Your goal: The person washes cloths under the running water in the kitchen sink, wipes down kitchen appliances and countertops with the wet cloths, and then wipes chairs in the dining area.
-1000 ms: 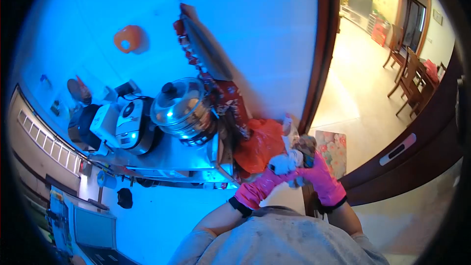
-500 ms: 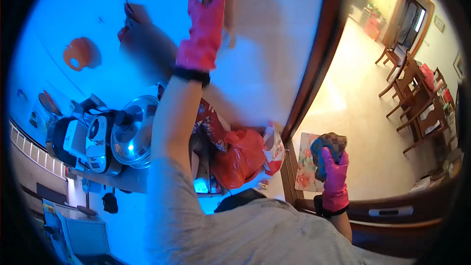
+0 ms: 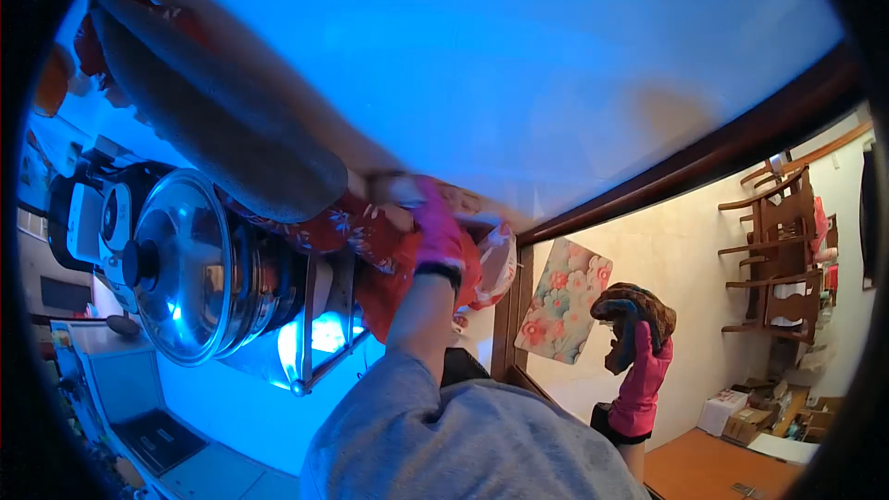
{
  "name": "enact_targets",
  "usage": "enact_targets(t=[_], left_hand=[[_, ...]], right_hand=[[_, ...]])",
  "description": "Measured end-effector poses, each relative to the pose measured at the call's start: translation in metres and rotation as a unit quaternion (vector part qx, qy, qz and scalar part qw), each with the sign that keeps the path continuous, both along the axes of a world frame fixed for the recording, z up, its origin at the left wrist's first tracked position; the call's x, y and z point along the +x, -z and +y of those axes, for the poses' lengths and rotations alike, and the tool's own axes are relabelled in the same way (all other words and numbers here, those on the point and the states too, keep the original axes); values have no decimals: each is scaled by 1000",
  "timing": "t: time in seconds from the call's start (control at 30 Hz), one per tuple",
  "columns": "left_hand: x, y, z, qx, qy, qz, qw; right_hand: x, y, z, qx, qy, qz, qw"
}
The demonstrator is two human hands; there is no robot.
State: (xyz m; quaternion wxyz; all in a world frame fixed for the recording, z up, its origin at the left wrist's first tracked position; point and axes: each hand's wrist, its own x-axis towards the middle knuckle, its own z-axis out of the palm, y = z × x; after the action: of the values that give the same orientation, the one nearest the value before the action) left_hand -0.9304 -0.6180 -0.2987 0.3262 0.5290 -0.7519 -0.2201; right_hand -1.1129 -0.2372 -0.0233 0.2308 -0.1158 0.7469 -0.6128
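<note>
My left hand (image 3: 437, 222), in a pink rubber glove, is blurred near the lower part of the wall (image 3: 519, 65). Its fingers are closed on a pale cloth (image 3: 400, 191), which is smeared by motion. Right beside it hang a red floral fabric (image 3: 319, 230) and a long grey fabric piece (image 3: 213, 111). A red plastic bag (image 3: 384, 292) lies just below the glove. My right hand (image 3: 639, 375), also gloved in pink, grips a bunched brown-and-blue cloth (image 3: 639, 315) over the pale floor beyond the door frame.
A large pot with a glass lid (image 3: 185, 264) and a white cooker (image 3: 116, 218) stand at left. The brown door frame (image 3: 685, 157) runs diagonally at right. Beyond it are a floral mat (image 3: 565, 301), wooden chairs (image 3: 778, 250) and cardboard boxes (image 3: 745, 424).
My left hand has come down from high on the wall to beside the floral fabric. My view has shifted, with the pot and hanging fabric appearing larger. The right hand still grips its cloth.
</note>
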Motion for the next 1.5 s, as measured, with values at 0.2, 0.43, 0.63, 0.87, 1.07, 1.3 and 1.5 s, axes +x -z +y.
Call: enact_targets(t=[0.2,0.43,0.63,0.87,1.07,1.3,1.5], left_hand=[[-39,-61,28,-56,-61,53,995],[-75,-90,80,-57,74,117,989],[28,-40,8,5,-142,79,987],[-62,4,71,37,-117,136,983],[-179,48,184,187,58,299,934],[-155,-18,215,-27,-79,62,995],[-100,-196,202,-636,-285,-128,705]], right_hand=[[-18,24,-6,17,-4,-10,1000],[-19,1,-49,-16,-52,21,998],[-34,1,-23,-7,-12,25,1000],[-85,48,10,0,-21,148,989],[-149,85,28,-5,-131,77,988],[-240,139,21,-17,-277,-11,961],[-326,208,-16,-99,-402,35,910]])
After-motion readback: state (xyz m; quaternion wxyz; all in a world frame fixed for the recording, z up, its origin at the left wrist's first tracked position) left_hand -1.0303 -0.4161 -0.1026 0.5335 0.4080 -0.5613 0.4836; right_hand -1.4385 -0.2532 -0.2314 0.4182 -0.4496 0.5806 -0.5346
